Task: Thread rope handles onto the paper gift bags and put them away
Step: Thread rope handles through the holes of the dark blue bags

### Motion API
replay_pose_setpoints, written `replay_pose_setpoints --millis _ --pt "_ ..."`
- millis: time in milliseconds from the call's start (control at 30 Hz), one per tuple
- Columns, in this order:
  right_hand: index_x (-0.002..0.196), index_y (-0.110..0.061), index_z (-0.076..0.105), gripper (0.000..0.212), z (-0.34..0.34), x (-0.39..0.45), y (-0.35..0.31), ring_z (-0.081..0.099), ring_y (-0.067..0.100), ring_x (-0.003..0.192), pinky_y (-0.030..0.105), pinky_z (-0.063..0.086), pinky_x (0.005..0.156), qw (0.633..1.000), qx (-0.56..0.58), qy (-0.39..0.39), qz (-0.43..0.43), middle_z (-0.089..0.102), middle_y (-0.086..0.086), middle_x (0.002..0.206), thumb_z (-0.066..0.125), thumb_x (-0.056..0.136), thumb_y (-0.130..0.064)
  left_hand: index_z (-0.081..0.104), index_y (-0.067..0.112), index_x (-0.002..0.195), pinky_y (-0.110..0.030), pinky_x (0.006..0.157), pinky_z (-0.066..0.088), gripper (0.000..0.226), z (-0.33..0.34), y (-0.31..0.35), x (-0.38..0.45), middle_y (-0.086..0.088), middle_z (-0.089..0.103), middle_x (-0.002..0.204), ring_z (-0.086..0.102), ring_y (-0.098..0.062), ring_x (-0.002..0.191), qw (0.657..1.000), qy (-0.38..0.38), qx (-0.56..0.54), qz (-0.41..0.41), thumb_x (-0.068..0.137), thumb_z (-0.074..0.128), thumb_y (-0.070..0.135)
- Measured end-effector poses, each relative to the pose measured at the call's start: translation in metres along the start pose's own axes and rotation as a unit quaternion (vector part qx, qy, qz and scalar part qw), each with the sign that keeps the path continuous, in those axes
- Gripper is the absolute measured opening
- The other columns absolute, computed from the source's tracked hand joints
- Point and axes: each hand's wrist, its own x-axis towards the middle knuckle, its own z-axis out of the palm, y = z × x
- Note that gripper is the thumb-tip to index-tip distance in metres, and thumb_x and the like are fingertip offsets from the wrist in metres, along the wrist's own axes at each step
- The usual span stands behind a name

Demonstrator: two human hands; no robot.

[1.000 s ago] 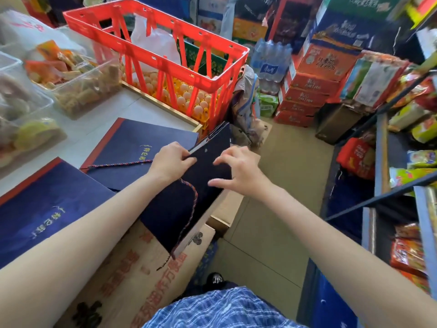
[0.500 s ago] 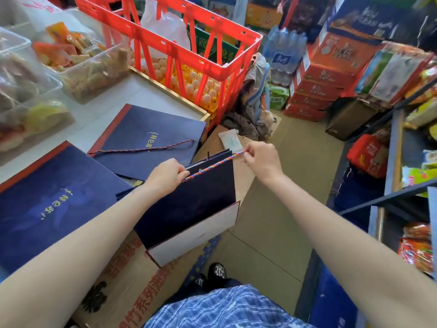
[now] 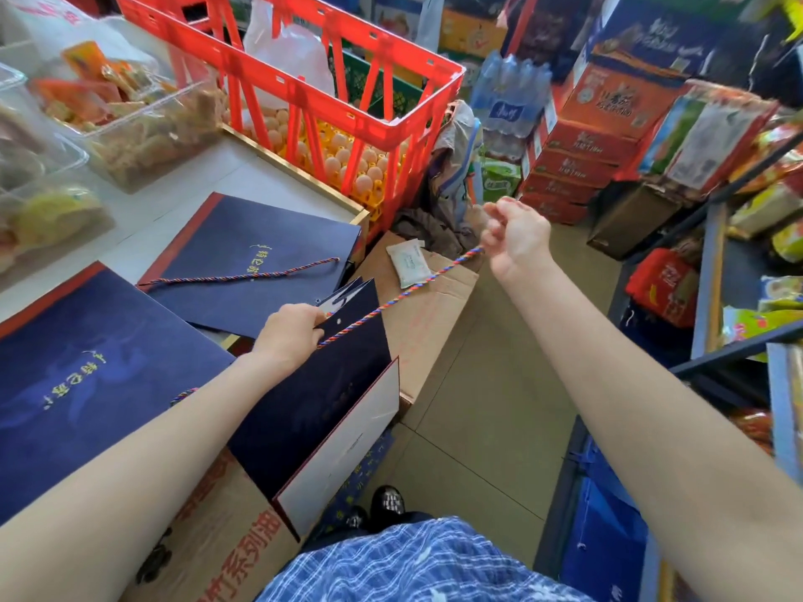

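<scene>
Where the left hand grips the bag, the rope vanishes.

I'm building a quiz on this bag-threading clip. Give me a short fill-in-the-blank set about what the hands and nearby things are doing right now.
1. The right hand pinches the end of the taut ____, pulling it away from the bag.
2. The left hand grips the top edge of the dark blue ____ .
3. The red crate behind the counter stands over trays of ____ .
4. A second rope lies loose on a flat bag on the ____ .

Missing words: rope; gift bag; eggs; counter
</scene>
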Motion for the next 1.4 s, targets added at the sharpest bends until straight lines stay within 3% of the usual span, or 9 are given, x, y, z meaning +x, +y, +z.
replay_pose_setpoints --millis 133,267,467,733,867,1133,1267,1333,1400 --pt "0.099 -0.007 0.045 0.003 -0.009 0.001 0.015 0.025 0.004 0.031 0.016 0.021 0.032 0.98 -0.171 -0.097 -0.015 0.068 0.003 0.064 0.044 0.096 -0.007 0.052 0.024 0.132 -0.037 0.09 0.046 0.046 0.002 0.012 -0.002 -0.007 0.061 0.125 0.058 -0.028 0.108 1.0 -0.026 -0.004 0.01 0.091 0.048 0.005" --pt "0.088 -0.009 0.056 0.006 -0.016 -0.023 0.06 0.033 0.005 0.034 0.016 0.026 0.035 0.907 -0.362 -0.215 0.0 0.07 0.014 0.092 0.054 0.09 -0.004 0.052 0.031 0.131 -0.036 0.091 0.045 0.052 0.0 0.022 -0.005 -0.006 0.06 0.125 0.056 -0.027 0.112 1.0 -0.028 -0.005 0.013 0.089 0.042 0.002" --pt "0.098 -0.007 0.066 0.015 -0.021 -0.03 0.107 0.052 0.005 0.041 0.012 0.039 0.041 0.809 -0.493 -0.318 -0.032 0.072 0.009 0.084 0.053 0.09 -0.004 0.059 0.032 0.122 -0.031 0.087 0.044 0.045 -0.011 0.024 -0.008 -0.007 0.064 0.116 0.058 -0.023 0.107 0.998 -0.003 -0.07 0.004 0.09 0.043 0.004" --pt "0.073 -0.015 0.056 0.014 -0.009 -0.031 0.106 0.055 0.004 0.04 0.009 0.039 0.047 0.796 -0.505 -0.322 -0.086 0.069 -0.002 0.065 0.059 0.085 -0.008 0.059 0.027 0.123 -0.026 0.076 0.041 0.042 -0.015 0.029 -0.004 -0.011 0.062 0.117 0.051 -0.02 0.077 0.994 0.019 -0.111 -0.005 0.092 0.041 0.005" --pt "0.074 -0.014 0.057 0.014 -0.011 -0.03 0.104 0.057 0.008 0.045 0.01 0.037 0.042 0.807 -0.491 -0.318 -0.079 0.069 -0.001 0.065 0.058 0.087 -0.009 0.058 0.027 0.124 -0.034 0.085 0.046 0.041 -0.013 0.032 -0.004 -0.01 0.061 0.121 0.058 -0.028 0.093 0.993 0.022 -0.116 -0.001 0.093 0.041 0.006" --pt "0.077 -0.016 0.054 0.013 -0.013 -0.032 0.107 0.058 0.008 0.048 0.017 0.044 0.049 0.795 -0.517 -0.293 -0.124 0.067 -0.001 0.064 0.057 0.089 -0.011 0.058 0.025 0.125 -0.026 0.074 0.04 0.041 -0.012 0.041 0.002 -0.01 0.062 0.12 0.054 -0.022 0.083 0.993 0.017 -0.115 0.021 0.093 0.04 0.005" --pt "0.091 -0.009 0.06 0.008 -0.015 -0.038 0.11 0.058 0.021 0.064 0.027 0.038 0.056 0.672 -0.638 -0.237 -0.292 0.066 0.007 0.075 0.057 0.09 -0.016 0.057 0.023 0.126 -0.029 0.079 0.043 0.04 -0.01 0.047 0.001 -0.009 0.062 0.121 0.058 -0.024 0.091 0.994 0.027 -0.105 0.033 0.093 0.041 0.006" --pt "0.085 -0.005 0.063 0.008 -0.015 -0.044 0.113 0.06 0.026 0.05 0.022 0.031 0.048 0.609 -0.65 -0.207 -0.404 0.064 0.01 0.06 0.068 0.081 -0.01 0.057 0.02 0.127 -0.032 0.087 0.044 0.04 -0.008 0.047 0.001 -0.008 0.06 0.125 0.057 -0.027 0.105 0.993 0.032 -0.105 0.037 0.094 0.04 0.005" --pt "0.084 -0.003 0.065 0.011 -0.014 -0.049 0.116 0.061 0.027 0.046 0.021 0.031 0.046 0.584 -0.651 -0.201 -0.442 0.064 0.011 0.057 0.071 0.078 -0.009 0.055 0.018 0.128 -0.033 0.093 0.042 0.038 -0.006 0.048 0.0 -0.009 0.058 0.128 0.054 -0.027 0.113 0.993 0.031 -0.108 0.044 0.095 0.04 0.005"
